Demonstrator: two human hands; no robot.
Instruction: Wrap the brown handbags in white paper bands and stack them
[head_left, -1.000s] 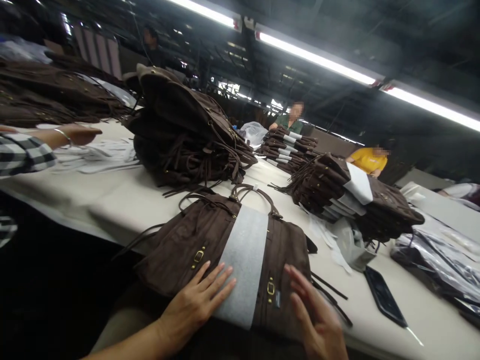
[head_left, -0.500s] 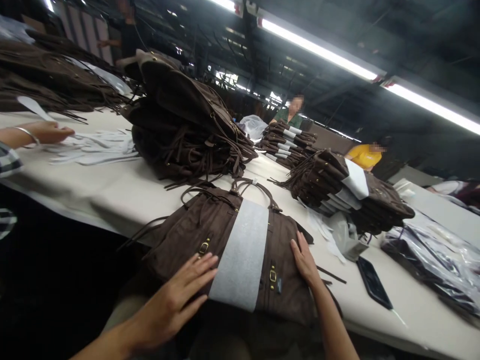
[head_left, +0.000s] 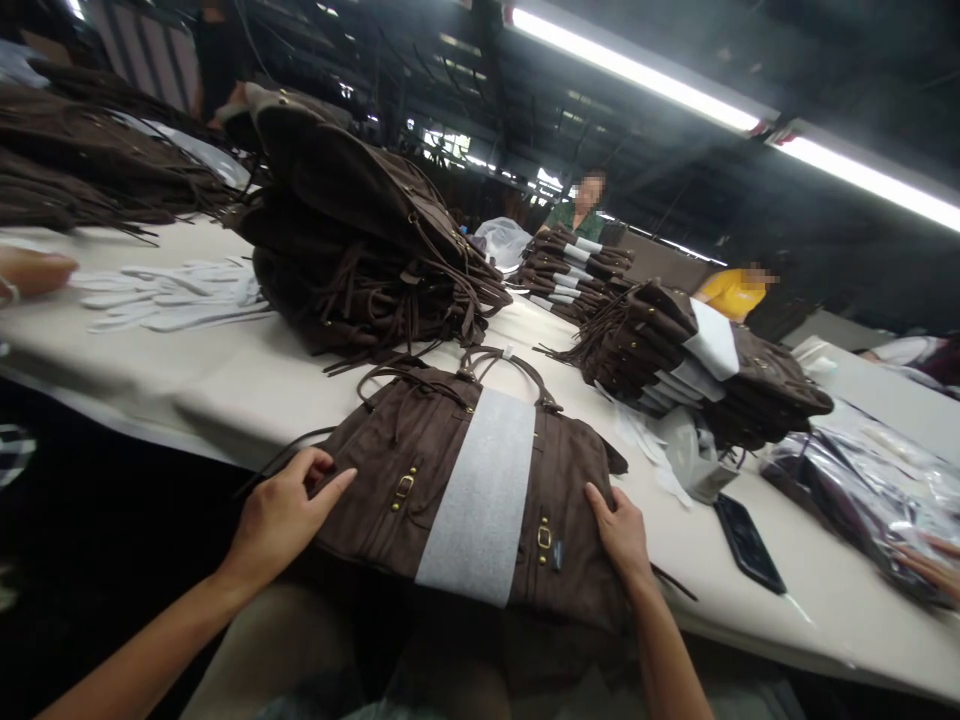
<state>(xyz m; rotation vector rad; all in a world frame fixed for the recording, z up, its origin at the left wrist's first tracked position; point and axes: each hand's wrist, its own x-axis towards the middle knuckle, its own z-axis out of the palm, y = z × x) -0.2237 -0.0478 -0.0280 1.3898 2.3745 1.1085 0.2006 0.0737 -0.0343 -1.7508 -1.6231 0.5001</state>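
Observation:
A dark brown bag lies at the front edge of the table, with a pale grey band around its middle and its handles pointing away from me. My left hand grips the bag's left side, thumb on top and fingers curled at the edge. On the opposite side, my right hand holds the bag's right edge, its thumb on the front face and its other fingers partly hidden behind the side.
A tall heap of brown bags stands behind. Banded bags are stacked at the right, near a tape dispenser, a phone and plastic-wrapped goods. White strips lie left, beside another person's hand.
My left hand has moved left from beside the band to the bag's left edge and closed there. My right hand has closed on the right edge. The other person's hand at left has moved outward.

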